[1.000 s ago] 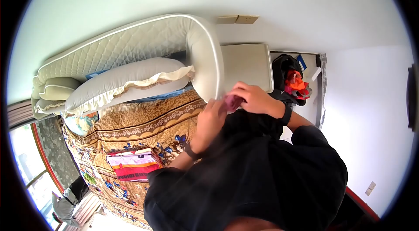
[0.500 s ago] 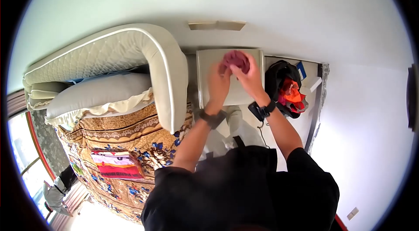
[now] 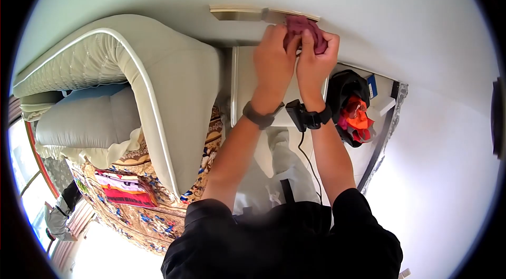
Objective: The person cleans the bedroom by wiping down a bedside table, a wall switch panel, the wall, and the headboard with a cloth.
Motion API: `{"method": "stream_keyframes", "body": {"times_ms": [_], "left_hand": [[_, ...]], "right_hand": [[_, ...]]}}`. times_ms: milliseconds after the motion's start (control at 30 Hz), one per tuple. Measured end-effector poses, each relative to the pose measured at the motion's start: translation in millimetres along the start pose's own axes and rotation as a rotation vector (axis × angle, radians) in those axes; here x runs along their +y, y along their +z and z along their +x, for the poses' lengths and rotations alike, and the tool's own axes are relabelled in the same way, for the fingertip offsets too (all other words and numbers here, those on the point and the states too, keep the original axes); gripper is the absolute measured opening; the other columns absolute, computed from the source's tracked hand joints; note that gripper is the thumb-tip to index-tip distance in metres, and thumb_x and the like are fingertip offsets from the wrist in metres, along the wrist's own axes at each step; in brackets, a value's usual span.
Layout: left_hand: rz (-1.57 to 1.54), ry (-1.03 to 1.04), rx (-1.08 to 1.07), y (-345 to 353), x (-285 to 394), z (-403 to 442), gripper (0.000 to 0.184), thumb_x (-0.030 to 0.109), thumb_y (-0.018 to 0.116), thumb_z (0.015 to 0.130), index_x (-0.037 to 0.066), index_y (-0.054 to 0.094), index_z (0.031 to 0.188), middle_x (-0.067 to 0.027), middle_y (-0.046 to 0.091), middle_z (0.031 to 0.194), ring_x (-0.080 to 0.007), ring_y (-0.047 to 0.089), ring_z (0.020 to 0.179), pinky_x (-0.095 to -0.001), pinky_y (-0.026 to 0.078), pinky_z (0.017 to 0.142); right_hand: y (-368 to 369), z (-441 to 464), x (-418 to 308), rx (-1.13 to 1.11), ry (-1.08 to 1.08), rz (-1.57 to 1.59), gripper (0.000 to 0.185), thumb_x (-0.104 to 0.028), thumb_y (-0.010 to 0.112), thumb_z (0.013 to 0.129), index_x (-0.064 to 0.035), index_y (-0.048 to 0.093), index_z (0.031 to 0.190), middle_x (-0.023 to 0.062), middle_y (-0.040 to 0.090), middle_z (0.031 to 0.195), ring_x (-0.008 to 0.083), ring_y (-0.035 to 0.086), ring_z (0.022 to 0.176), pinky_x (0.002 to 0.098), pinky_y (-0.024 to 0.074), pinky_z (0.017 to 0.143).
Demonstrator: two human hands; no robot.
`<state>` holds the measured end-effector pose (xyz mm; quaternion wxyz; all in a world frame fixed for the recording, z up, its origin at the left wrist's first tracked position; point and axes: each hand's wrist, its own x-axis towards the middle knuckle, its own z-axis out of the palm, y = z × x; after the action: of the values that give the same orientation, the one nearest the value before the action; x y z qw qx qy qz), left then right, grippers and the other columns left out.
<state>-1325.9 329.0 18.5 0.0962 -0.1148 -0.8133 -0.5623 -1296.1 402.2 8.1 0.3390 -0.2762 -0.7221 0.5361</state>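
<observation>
A bunched maroon cloth (image 3: 302,24) is pinched between my two hands, high in the head view. My left hand (image 3: 274,55) grips its left side with fingers bent, and my right hand (image 3: 319,60) holds the right side; the thumbs are close together. Behind the cloth, a pair of flat wall plates (image 3: 237,13) runs along the pale wall, and the cloth overlaps the right one. Whether it touches the plate I cannot tell. Below my hands stands a cream bedside cabinet (image 3: 242,81), partly covered by my forearms.
On the left is a bed with a padded cream headboard (image 3: 174,52), a grey pillow (image 3: 89,121) and a brown floral cover (image 3: 158,226) bearing folded striped fabric (image 3: 124,189). Right of the cabinet sits a black bag (image 3: 350,86) with orange items (image 3: 357,115). A cable (image 3: 311,163) hangs from my right wrist.
Both hands have moved up with the cloth, from above the cabinet top to the wall plates. The view has shifted, and the headboard looms larger.
</observation>
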Motion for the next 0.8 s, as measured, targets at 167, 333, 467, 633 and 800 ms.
{"method": "stream_keyframes", "body": {"times_ms": [167,333,467,633,800], "left_hand": [[0.037,-0.058,-0.031,5.4,-18.5,-4.7,0.015,0.009,0.071,0.084,0.001,0.061,0.091,-0.0152,0.062,0.083,-0.0322,0.062,0.070,-0.0374,0.050,0.061],[0.038,-0.078,0.066,-17.5,-22.8,-0.3,0.021,0.011,0.072,0.085,0.004,0.065,0.103,-0.0145,0.063,0.083,-0.0310,0.063,0.071,-0.0373,0.051,0.063],[0.114,0.154,0.149,-31.5,0.2,2.9,0.034,0.004,0.075,0.081,0.007,0.067,0.115,-0.0098,0.058,0.079,-0.0231,0.059,0.064,-0.0319,0.049,0.055],[0.132,0.255,0.053,-26.1,14.8,8.4,0.036,0.005,0.075,0.079,0.010,0.068,0.114,-0.0076,0.056,0.078,-0.0210,0.056,0.058,-0.0306,0.047,0.050],[0.075,0.271,-0.046,-0.4,32.6,7.3,0.029,0.014,0.072,0.082,0.015,0.069,0.111,-0.0057,0.059,0.083,-0.0244,0.059,0.055,-0.0343,0.047,0.048]], "right_hand": [[1.1,-2.5,17.5,-0.050,0.053,-0.080,0.022,-0.016,0.069,0.093,-0.0005,0.053,0.092,0.0031,0.061,0.076,0.0056,0.054,0.063,0.0228,0.0475,0.051],[26.4,-12.2,0.9,-0.076,0.102,-0.062,0.023,-0.016,0.071,0.091,-0.0017,0.054,0.087,0.0006,0.058,0.070,0.0045,0.051,0.060,0.0221,0.0439,0.049],[23.5,-5.4,-27.9,-0.065,0.070,0.059,0.022,-0.015,0.070,0.091,-0.0022,0.054,0.082,-0.0026,0.053,0.068,0.0033,0.046,0.060,0.0209,0.0385,0.050],[8.4,7.2,-40.7,-0.032,0.073,0.085,0.025,-0.013,0.067,0.092,-0.0041,0.051,0.076,-0.0053,0.050,0.068,0.0020,0.041,0.064,0.0203,0.0359,0.055],[-23.6,19.1,-34.3,0.042,0.179,0.086,0.025,-0.014,0.065,0.095,-0.0039,0.052,0.076,-0.0054,0.052,0.069,0.0012,0.041,0.064,0.0198,0.0345,0.054]]}}
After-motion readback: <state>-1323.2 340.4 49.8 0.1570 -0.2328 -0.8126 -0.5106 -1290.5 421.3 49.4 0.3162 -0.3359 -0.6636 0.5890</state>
